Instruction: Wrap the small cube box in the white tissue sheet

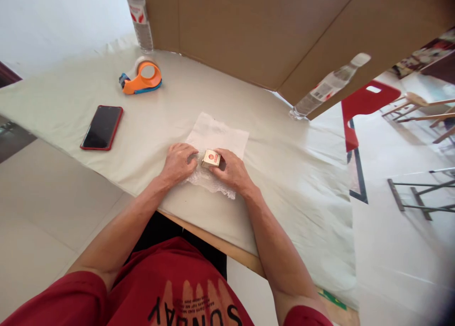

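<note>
A small box (212, 158), pale with a red mark on its top, is gripped at its right side between the thumb and fingers of my right hand (232, 170). It is over a crinkled whitish sheet (222, 132) that looks like bubble wrap and lies on the cloth. At the sheet's left edge rests my left hand (178, 162), fingers curved, with a gap between thumb and forefinger. Its fingertips are a little left of the box, and I see nothing held in them.
A phone (102, 127) and an orange tape dispenser (144, 78) lie on the cloth-covered table (284, 193) to the left. Plastic bottles (142, 27) stand against a large cardboard panel (231, 27), one (327, 88) at each end. A red stool (366, 103) is beyond the table's right side.
</note>
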The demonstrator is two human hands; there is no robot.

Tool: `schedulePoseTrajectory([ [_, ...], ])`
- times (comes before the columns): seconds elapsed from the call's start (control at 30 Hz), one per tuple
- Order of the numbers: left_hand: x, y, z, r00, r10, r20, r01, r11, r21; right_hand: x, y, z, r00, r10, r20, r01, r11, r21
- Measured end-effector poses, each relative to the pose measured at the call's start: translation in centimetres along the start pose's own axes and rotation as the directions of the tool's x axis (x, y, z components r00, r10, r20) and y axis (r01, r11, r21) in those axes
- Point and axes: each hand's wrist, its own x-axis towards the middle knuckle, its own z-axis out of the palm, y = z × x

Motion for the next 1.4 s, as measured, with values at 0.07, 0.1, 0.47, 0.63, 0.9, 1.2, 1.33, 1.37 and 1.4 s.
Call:
schedulePoseTrajectory([
  [0.07,0.0,-0.1,-0.7,0.999,-0.034,0.027,0.036,0.998,-0.050,0.0,-0.1,-0.1,1.000,0.004,0.001,-0.004,1.000,-0.006],
  [0.1,-0.1,-0.2,-1.2,0.998,-0.047,0.050,0.052,0.995,-0.091,0.0,-0.2,-0.1,1.000,0.009,0.004,-0.009,1.000,-0.010],
  [0.47,-4.0,0.9,-3.5,0.933,0.275,0.233,-0.291,0.956,0.037,0.1,-0.5,-0.3,0.999,0.037,0.026,-0.039,0.996,0.085],
  [0.63,-1.5,1.7,-2.8,0.969,0.192,0.155,-0.178,0.979,-0.102,-0.4,-1.0,-4.3,0.972,0.097,0.212,-0.171,0.916,0.364],
  [0.9,1.3,2.6,-3.0,0.982,0.009,0.188,0.054,0.942,-0.330,-0.3,-1.7,-4.9,0.995,0.083,0.048,-0.091,0.979,0.184],
  [1.2,2.3,2.6,-2.1,0.974,-0.027,0.225,0.130,0.879,-0.460,0.9,-0.7,-2.3,0.980,0.198,0.012,-0.181,0.863,0.472],
  [1.33,2.1,2.5,-1.7,0.982,-0.040,0.184,0.129,0.854,-0.504,0.7,-0.6,-2.4,0.978,0.211,-0.006,-0.181,0.852,0.491],
  [1.37,1.9,2.5,-1.6,0.983,-0.051,0.177,0.136,0.849,-0.511,0.7,-0.6,-2.4,0.977,0.214,0.000,-0.186,0.849,0.495],
  [1.4,1.8,2.6,-1.6,0.983,-0.058,0.175,0.142,0.846,-0.514,0.6,-0.6,-2.4,0.976,0.217,0.009,-0.192,0.844,0.500],
])
